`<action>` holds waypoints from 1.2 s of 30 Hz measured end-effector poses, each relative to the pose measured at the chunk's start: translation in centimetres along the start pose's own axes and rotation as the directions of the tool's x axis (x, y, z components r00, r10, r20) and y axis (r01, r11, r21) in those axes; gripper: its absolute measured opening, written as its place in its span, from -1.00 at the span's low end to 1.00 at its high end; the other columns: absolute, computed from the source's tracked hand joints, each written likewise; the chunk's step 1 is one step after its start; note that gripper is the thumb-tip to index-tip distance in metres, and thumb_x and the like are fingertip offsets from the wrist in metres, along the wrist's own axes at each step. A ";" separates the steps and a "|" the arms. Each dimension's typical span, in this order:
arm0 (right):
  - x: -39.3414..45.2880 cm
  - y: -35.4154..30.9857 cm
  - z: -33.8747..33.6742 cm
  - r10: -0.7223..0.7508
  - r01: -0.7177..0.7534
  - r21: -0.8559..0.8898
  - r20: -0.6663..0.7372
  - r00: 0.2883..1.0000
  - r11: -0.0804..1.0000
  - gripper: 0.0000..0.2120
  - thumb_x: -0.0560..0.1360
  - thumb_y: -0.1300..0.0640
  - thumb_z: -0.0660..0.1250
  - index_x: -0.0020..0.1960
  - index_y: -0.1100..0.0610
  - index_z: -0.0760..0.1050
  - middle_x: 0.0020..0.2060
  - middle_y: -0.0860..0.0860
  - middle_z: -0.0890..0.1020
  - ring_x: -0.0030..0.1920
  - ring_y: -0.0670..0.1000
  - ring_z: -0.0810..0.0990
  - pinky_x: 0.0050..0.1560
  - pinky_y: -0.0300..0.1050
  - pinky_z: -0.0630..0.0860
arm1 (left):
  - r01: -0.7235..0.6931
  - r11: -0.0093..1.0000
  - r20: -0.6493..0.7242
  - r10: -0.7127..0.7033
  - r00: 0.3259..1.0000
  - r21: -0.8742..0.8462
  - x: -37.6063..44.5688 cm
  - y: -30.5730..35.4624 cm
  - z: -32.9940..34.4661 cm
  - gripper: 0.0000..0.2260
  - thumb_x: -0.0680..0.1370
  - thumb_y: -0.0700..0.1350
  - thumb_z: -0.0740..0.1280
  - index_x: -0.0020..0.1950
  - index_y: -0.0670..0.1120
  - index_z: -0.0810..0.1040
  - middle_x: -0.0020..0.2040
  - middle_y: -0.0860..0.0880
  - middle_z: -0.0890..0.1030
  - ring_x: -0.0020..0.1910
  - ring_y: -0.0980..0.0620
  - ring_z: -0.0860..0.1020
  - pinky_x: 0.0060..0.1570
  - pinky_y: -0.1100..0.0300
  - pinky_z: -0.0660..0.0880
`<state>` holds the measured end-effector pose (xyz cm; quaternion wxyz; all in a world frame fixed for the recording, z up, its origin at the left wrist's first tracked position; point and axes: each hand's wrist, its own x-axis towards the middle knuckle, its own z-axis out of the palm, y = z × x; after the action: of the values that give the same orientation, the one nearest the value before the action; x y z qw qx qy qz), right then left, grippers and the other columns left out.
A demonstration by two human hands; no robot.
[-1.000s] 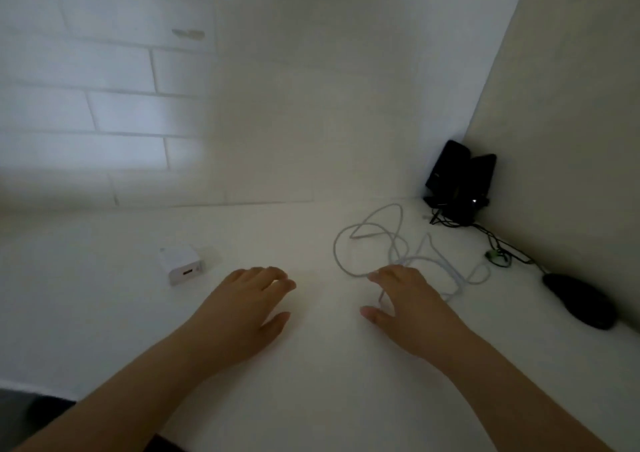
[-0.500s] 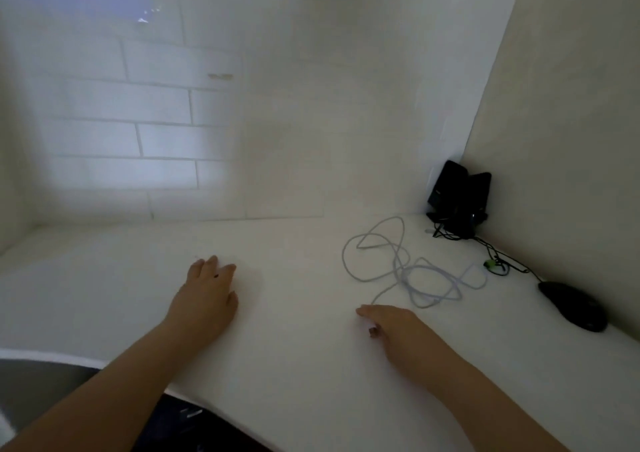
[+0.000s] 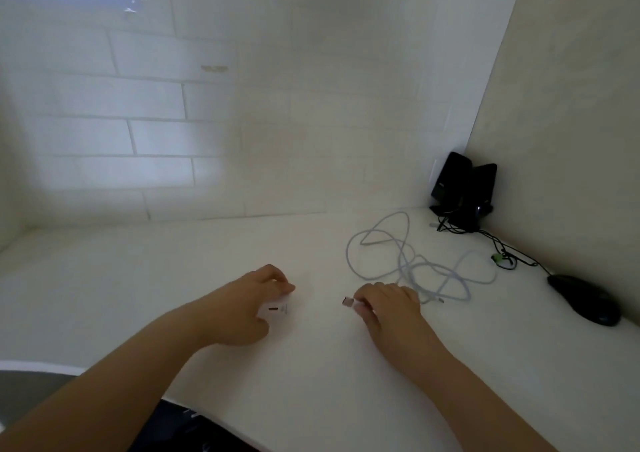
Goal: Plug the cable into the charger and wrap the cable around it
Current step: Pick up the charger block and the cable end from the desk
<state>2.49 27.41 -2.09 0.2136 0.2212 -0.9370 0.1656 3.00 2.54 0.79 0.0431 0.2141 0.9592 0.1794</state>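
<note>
White on white, the small square plastic charger is held by the left hand low over the pale matte tabletop, the grip closed on it with fingers above and thumb below. Its face with the dark slot-shaped port is turned rightward, presumably so that the port is presented to the plug.

Opposite it, the metal-tipped plug of the thin white cable is pinched in the closed grip of the right hand, just behind the connector, so that the tip juts out leftward toward the port. Plug and charger are near each other but apart; insertion is judged not yet made.

Behind the right hand the rest of the cable lies in loose, overlapping loops on the tabletop, left slack so that it can trail during plugging and be wound afterward. A black mouse and a black speaker pair stand well apart at the right, clear of the work.
</note>
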 end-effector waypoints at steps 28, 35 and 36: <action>-0.6 2.8 -3.8 0.117 -0.061 0.486 -0.085 0.990 0.872 -0.70 0.45 0.20 0.43 -0.21 -0.22 0.54 -0.23 -0.40 0.59 -0.13 -0.33 0.54 -0.06 -0.64 0.36 | -0.284 0.930 -0.523 0.126 0.843 -0.233 5.7 6.1 6.0 -0.55 0.36 0.08 0.31 0.22 0.23 0.31 0.11 0.41 0.36 0.13 0.51 0.31 0.08 0.64 0.19; -0.5 2.7 -3.4 0.047 0.001 0.403 -0.108 0.993 0.915 -0.84 0.42 0.05 0.35 -0.09 0.06 0.67 -0.27 -0.37 0.51 -0.17 -0.42 0.52 -0.04 -0.63 0.39 | -0.308 0.933 -0.525 0.172 0.834 -0.184 5.4 5.9 6.1 -0.53 0.37 0.08 0.29 0.27 0.07 0.37 0.15 0.17 0.45 0.12 0.28 0.37 0.07 0.62 0.25; -0.5 2.8 -3.3 0.039 0.000 0.390 -0.091 0.995 0.921 -0.85 0.42 0.08 0.35 -0.09 0.07 0.67 -0.27 -0.36 0.51 -0.18 -0.44 0.51 -0.03 -0.61 0.41 | -0.310 0.936 -0.527 0.181 0.830 -0.167 5.4 5.8 6.1 -0.53 0.37 0.08 0.30 0.27 0.09 0.37 0.15 0.20 0.44 0.12 0.29 0.36 0.07 0.60 0.27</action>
<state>2.58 31.31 -0.10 0.2090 0.2416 -0.8761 0.3610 1.35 11.75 -2.83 -0.2062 0.2752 0.8712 0.3505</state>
